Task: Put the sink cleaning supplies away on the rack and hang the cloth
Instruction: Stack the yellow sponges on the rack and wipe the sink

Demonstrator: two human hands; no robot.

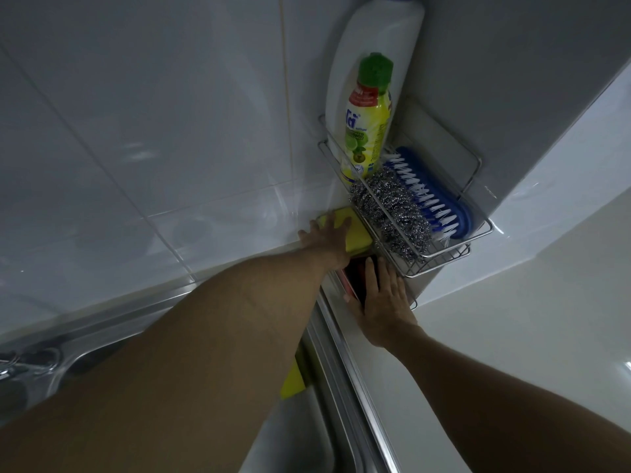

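Nearby, sink edge: stainless-steel sink rim [345,336] runs from the viewer up to the wall corner.
Right hand [384,298]: fingers straight and together, lying flat on a dark red, flat item [356,273] just under the rack's front edge.
Left hand [324,238]: fingers spread, pressed flat on the yellow cloth [356,235].
Cloth position: against the wall foot, just beside the rack's left end; its long axis points from the wall towards the viewer.
Rack: silver wire rack [440,257] fixed in the corner.
Rack contents: silver steel-wool scourer [392,213] touching a blue, white-bristled brush [440,199], both lengthwise; behind stand a green-capped yellow bottle [367,131] and a tall white bottle [379,39].
Backdrop: white tiled wall [136,131].
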